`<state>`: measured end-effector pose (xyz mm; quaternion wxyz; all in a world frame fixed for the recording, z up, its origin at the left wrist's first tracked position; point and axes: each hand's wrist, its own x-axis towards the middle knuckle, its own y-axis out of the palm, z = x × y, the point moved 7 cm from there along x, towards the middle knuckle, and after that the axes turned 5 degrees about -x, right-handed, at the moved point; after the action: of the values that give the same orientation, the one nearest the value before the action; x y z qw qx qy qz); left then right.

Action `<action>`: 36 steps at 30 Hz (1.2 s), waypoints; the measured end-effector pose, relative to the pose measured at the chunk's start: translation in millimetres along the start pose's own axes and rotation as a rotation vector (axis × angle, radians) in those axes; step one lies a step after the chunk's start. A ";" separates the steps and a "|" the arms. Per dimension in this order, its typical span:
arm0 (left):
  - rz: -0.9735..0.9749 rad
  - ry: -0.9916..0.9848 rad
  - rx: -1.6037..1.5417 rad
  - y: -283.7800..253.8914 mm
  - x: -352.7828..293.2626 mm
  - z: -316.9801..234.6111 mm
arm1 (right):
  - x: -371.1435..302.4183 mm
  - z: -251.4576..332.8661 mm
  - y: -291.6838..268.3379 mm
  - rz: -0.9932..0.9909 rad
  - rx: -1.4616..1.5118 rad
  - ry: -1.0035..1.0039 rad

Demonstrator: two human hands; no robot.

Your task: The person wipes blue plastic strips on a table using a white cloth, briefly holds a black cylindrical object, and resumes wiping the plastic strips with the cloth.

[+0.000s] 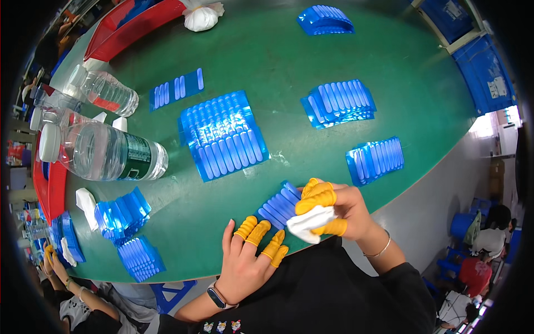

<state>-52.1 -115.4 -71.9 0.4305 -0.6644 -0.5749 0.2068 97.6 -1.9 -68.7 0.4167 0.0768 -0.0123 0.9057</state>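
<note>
A small blue sheet with a row of long, rounded pale-blue strips (279,209) lies near the table's front edge. My right hand (347,207), in yellow finger cots, pinches a folded white cloth (310,224) over the sheet's right end. Flat beside the sheet's left end, my left hand (250,253) has its fingers stretched and somewhat apart, also in yellow cots. Its fingertips touch or nearly touch the sheet's edge. Part of the sheet is hidden behind the right hand and cloth.
On the green table (267,61) are a large stack of strip sheets (225,136), smaller piles (339,102), and a nearby sheet (375,160). Water bottles (111,150) and red trays (133,30) stand left. Blue crates (486,72) stand right. Another person's hands (53,261) work at far left.
</note>
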 end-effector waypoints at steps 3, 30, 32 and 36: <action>-0.009 0.003 -0.007 0.5 0.1 -1.1 | -9.5 -18.5 -0.8 -0.057 0.528 0.133; -0.104 -0.150 0.125 -46.8 42.4 40.3 | 66.9 56.2 -113.9 -0.269 -0.727 -0.144; -0.063 -0.247 0.187 -43.8 52.0 50.4 | 66.1 44.5 -153.7 -0.316 -0.655 -0.101; -0.021 -0.266 0.291 -36.8 54.2 55.7 | 68.5 22.5 -201.5 -0.354 -0.703 0.012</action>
<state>-102.7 -46.9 -60.5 0.4446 -0.5559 -0.5975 0.3692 209.1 179.2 -44.7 0.5674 -0.0749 -0.3060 0.7608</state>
